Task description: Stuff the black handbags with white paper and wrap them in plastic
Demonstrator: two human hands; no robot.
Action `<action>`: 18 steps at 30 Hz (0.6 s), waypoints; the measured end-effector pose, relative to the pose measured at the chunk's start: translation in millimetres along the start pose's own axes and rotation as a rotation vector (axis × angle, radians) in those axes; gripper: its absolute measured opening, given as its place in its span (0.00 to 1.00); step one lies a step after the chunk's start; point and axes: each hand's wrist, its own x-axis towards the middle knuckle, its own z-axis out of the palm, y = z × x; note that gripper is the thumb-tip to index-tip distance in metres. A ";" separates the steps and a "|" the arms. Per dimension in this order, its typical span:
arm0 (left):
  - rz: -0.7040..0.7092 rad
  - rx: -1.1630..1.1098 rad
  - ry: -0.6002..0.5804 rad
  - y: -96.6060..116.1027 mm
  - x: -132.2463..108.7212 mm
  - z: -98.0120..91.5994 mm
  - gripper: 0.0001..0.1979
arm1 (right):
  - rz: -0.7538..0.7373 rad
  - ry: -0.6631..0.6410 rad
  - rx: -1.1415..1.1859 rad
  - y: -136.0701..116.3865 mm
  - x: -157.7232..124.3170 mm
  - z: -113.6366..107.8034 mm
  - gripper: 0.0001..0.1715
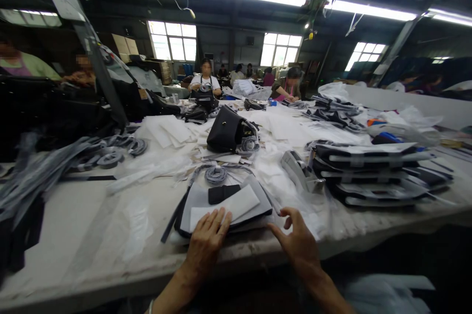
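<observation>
A flat black bag [267, 208] lies near the table's front edge, with a light grey sheet [197, 196] over it. On the sheet rest a small black folded piece [223, 193] and a white padding strip [241, 202]. My left hand [210, 236] presses flat on the strip's lower left part, fingers stretched out. Just off the bag's right corner is my right hand [298, 240], its thumb and index finger apart and nothing visible between them. A coiled, wrapped grey strap [216, 175] sits at the bag's top edge.
To the right stand a stack of wrapped black bags [365, 161] and a grey tape-dispenser-like tool [297, 169]. An upright black bag [224, 129] is ahead. White sheets [165, 129] and wrapped straps [55, 161] lie leftward. Several people work beyond, near a slanted metal post [105, 75].
</observation>
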 end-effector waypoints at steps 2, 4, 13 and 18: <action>0.029 0.003 -0.020 -0.8 2.1 -2.8 0.23 | -0.394 0.034 -0.147 -19.2 4.2 -8.9 0.23; 0.037 0.012 -0.037 -1.0 3.1 -5.8 0.24 | -0.729 -0.093 -0.226 -39.5 9.7 -5.5 0.27; 0.171 0.251 -0.241 4.7 -0.1 -4.2 0.28 | -1.102 -0.231 -0.245 -14.2 24.9 49.1 0.23; 0.229 0.324 -0.310 6.7 7.0 5.9 0.26 | -1.033 -0.136 -0.259 -11.9 10.5 56.4 0.22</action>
